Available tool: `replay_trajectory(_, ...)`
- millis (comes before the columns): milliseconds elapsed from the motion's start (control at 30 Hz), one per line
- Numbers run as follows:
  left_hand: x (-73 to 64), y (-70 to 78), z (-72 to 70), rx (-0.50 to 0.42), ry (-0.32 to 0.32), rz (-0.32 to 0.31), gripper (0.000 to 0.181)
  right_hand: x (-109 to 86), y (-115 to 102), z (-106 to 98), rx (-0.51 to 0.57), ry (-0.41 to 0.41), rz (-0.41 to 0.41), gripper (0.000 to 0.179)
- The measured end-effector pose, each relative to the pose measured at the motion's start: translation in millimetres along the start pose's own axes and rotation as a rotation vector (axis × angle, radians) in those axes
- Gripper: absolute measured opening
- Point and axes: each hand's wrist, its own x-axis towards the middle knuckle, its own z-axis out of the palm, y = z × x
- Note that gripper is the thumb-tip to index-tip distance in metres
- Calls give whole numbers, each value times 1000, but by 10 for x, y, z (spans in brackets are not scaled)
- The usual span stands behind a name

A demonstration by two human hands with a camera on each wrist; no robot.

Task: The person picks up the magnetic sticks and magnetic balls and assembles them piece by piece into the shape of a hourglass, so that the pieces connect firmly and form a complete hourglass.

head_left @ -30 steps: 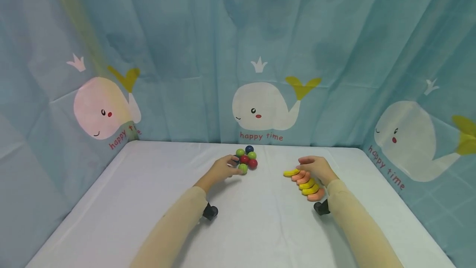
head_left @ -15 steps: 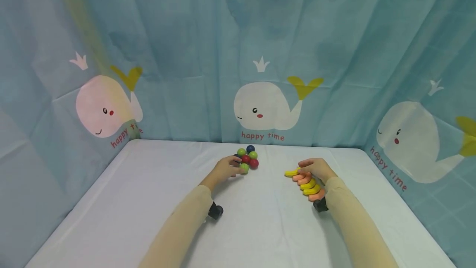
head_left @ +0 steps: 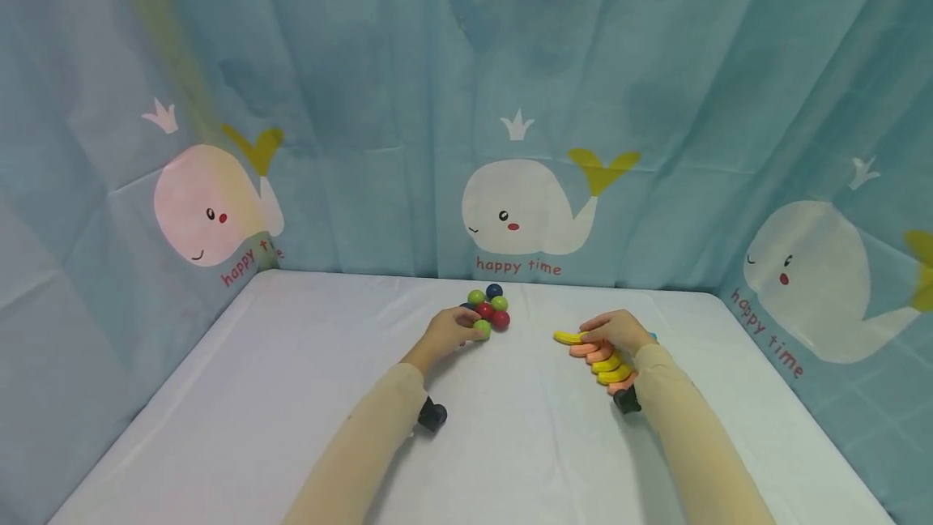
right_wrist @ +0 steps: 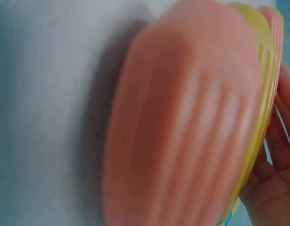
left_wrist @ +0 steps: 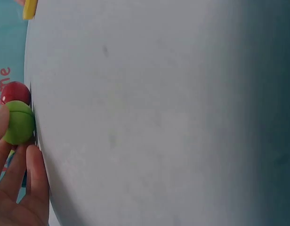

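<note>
My left hand (head_left: 445, 332) is at the near left side of a cluster of small balls. Its thumb and fingers hold a grooved green ball (left_wrist: 21, 123), with a red ball (left_wrist: 16, 92) close beyond it. A dark blue ball (head_left: 468, 308) is partly hidden behind the fingers. On the right, my right hand (head_left: 615, 330) pinches the far yellow curved piece (head_left: 568, 338), banana-like in shape, at its right end. Below that hand runs a slanting row of curved yellow and salmon-pink pieces. A ridged salmon-pink piece (right_wrist: 192, 122) looms large in the right wrist view.
The cluster also has a second red ball (head_left: 500, 320), two more green balls and another dark blue ball (head_left: 494, 291). A bit of blue (head_left: 652, 337) shows behind the right wrist. A white-covered table (head_left: 503, 444) meets a whale-print curtain (head_left: 408, 209) at its back and sides.
The far yellow curved piece has shifted left under my right hand's fingers, and blue shows behind that wrist. My left hand has closed in on the green ball. The whole view has drifted slightly.
</note>
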Motion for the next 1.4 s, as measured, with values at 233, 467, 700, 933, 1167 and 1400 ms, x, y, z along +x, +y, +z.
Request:
replay_trajectory(233,-30,3,-2,16,-6,-18,38,-5,-1,18,-38,-10,-23,44)
replay_trajectory(467,-127,-56,-129,-41,-7,-87,38,205,3,71,-175,17,-50,31)
replay_trajectory(700,-281,-104,-258,-14,-17,-91,38,406,-30,139,-298,-2,-158,24)
replay_trajectory(933,-419,-198,-275,-77,-15,-86,36,424,-86,296,-385,-21,-152,21)
replay_trajectory(1167,-516,-226,-261,-84,-8,-79,36,394,-103,412,-393,-10,-208,20)
replay_trajectory(1400,-613,-234,-357,-73,-32,-53,36,252,-152,514,-329,-44,-289,18)
